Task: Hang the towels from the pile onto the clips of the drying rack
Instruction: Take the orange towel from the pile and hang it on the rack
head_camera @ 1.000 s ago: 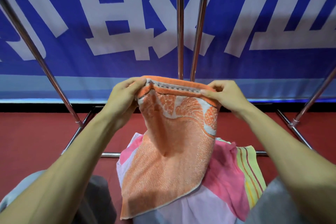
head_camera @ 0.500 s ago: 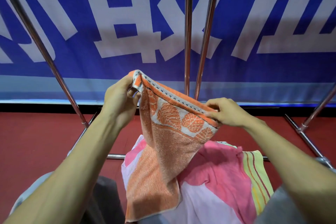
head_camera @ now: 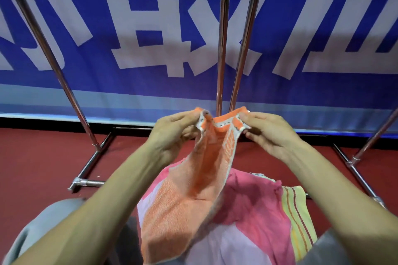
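1. Comparing with half a second earlier: the left grip (head_camera: pixel 172 133) and right grip (head_camera: pixel 271 133) have drawn closer together and now sit level. Before, the left was higher and the hem ran taut and slanted between them.
2. The hem of the orange towel (head_camera: pixel 193 196) is now bunched, with a slack fold dipping between the two grips.
3. Left grip: thumb and fingers pinch the hem's left end. Right grip: thumb and fingertips pinch the hem's right end.
4. Towel location: held up over the pile, its top edge in front of the lower ends of the central tubes (head_camera: pixel 223 38). Its lower part hangs over the front of the pile.
5. Materials: the orange towel is looped terry with a white woven band and dotted stitching along the hem; its edges are motion-blurred. The rack tubes are round, polished, reflective metal.
6. Pile, visible count: three. One pink towel (head_camera: pixel 258 206), one pale lilac towel (head_camera: pixel 226 249) and, at the right, one yellow-green striped towel (head_camera: pixel 295 217). What carries the pile cannot be made out.
7. Rack, visible count: four upright tubes. One slanted left tube (head_camera: pixel 49 49), two central, one right tube (head_camera: pixel 374 135), all meeting low base bars (head_camera: pixel 94 157) on the red floor (head_camera: pixel 32 157).
8. Behind: one blue banner (head_camera: pixel 150 84) with large white characters.
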### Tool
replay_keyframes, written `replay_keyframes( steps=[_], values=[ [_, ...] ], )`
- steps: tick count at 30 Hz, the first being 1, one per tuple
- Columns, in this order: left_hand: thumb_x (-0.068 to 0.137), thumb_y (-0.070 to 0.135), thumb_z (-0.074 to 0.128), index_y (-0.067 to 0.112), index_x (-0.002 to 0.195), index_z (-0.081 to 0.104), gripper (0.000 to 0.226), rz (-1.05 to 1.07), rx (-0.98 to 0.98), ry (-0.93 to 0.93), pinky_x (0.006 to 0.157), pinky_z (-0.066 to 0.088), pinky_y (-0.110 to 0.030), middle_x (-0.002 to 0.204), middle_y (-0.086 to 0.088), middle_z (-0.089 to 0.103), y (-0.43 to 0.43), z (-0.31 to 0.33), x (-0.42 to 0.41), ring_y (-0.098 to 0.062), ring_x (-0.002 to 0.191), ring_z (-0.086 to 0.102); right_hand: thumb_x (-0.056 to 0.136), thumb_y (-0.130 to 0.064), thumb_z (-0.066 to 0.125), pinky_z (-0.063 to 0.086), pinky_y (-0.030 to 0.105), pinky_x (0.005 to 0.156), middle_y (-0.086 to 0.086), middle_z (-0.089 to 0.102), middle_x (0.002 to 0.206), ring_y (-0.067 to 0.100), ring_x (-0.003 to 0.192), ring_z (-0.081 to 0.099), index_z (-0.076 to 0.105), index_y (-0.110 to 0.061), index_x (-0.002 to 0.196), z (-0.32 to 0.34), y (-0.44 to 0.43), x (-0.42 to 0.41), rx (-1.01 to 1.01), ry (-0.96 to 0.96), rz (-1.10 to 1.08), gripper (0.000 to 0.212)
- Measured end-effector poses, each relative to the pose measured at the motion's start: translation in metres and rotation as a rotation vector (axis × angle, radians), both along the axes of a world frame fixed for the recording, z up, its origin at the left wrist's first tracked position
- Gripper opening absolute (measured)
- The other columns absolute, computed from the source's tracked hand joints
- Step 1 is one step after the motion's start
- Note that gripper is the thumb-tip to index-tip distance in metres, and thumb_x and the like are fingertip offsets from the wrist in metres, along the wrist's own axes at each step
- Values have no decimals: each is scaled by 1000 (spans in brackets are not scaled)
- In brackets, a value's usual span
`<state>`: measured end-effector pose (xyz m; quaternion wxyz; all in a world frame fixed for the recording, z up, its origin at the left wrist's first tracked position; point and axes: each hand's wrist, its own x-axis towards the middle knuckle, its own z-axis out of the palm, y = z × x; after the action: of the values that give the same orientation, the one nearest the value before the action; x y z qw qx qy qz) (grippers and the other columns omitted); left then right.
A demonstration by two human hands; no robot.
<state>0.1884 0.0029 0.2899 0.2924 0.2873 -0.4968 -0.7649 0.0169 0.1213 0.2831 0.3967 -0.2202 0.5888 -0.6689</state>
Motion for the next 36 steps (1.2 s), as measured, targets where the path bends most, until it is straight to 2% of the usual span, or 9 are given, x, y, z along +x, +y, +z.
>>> replay_keyframes(
  steps=[4,8,12,17,19,22,26,33,36],
  values=[
    [88,1,59,-3,88,69,10,69,-20,-22,64,32,-22,59,1,66,0,-4,-7,-3,41,38,86,5,60,56,17,67,10,67,86,13,75,64,68,2,92,-3,1,3,-66,-124,12,10],
    [83,0,66,-6,88,69,8,105,-38,-38,65,45,-21,81,-15,67,7,-10,-15,-21,73,52,81,5,67,57,18,64,11,68,78,15,71,65,70,3,86,-5,0,10,-17,-57,-20,6],
    [83,-2,66,-7,86,69,7,103,-31,-57,56,53,-17,73,-13,68,16,-14,-19,-14,60,62,76,2,74,57,19,60,11,69,72,13,59,66,70,3,83,-8,-1,16,61,39,-73,8],
    [84,-5,63,-2,91,71,11,83,-119,-142,79,54,-31,91,-23,66,12,-23,-17,-27,83,57,78,0,73,56,19,57,11,70,70,12,55,67,72,0,82,-10,-6,26,99,70,-32,3],
    [84,2,67,1,92,73,10,58,-239,-172,87,54,-34,92,-18,72,14,-24,-14,-23,83,65,79,-3,73,52,17,54,7,69,64,9,52,64,73,-4,80,-9,-8,30,119,86,-16,2],
    [82,7,71,3,97,75,16,35,-401,-216,87,56,-31,89,-8,75,18,-25,-11,-15,84,70,79,-4,71,40,17,47,4,66,60,5,46,58,73,-4,82,-11,-12,35,142,76,-8,3],
    [78,2,74,5,96,74,19,57,-438,-258,87,56,-33,87,-10,75,19,-25,-10,-16,81,69,77,-3,73,31,17,38,9,64,64,7,44,50,73,-1,81,-18,-17,38,155,70,-16,4],
    [71,10,81,12,98,74,27,83,-525,-273,75,54,-15,86,-3,75,22,-23,-9,-8,84,71,78,-5,71,25,16,35,7,63,66,5,42,44,71,-4,80,-20,-15,32,134,-21,-38,3],
    [69,7,83,10,99,74,32,54,-583,-265,69,51,-11,85,0,75,23,-20,-8,-4,80,70,85,-21,66,26,18,41,11,72,77,8,47,46,66,-6,87,-14,-12,28,132,-93,-12,15]
  ],
)
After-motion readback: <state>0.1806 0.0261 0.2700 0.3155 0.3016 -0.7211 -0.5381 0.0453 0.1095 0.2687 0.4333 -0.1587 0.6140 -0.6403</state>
